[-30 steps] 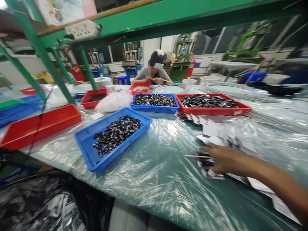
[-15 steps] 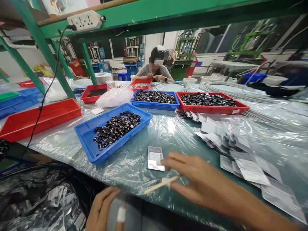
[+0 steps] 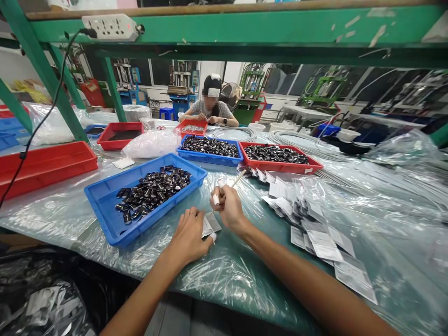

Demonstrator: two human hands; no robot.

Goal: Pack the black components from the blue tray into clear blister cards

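Observation:
My right hand [image 3: 229,205] is closed around a thin wooden stick [image 3: 239,178], whose upper end sticks out above the fingers. White covers wrap some of its fingertips. Beside it, my left hand [image 3: 191,233] rests on a small clear-and-white packet [image 3: 210,225], fingers bent over its left part and thumb apart at its lower edge. The stick's lower end is near the packet's top; whether they touch is hard to tell. Left of my hands lies a blue tray [image 3: 105,224] with many small black pieces [image 3: 154,191].
Flat packets [image 3: 324,245] lie in a spread pile on the right. A blue tray [image 3: 210,159] and a red tray [image 3: 280,166] of black pieces stand behind. A person [image 3: 210,105] sits across the table. A black bag [image 3: 52,289] is at lower left; a green beam [image 3: 224,30] crosses overhead.
My left hand has come up from below the table edge onto the packet. My right hand has closed around the stick and now holds it upright-slanted. The view has shifted right.

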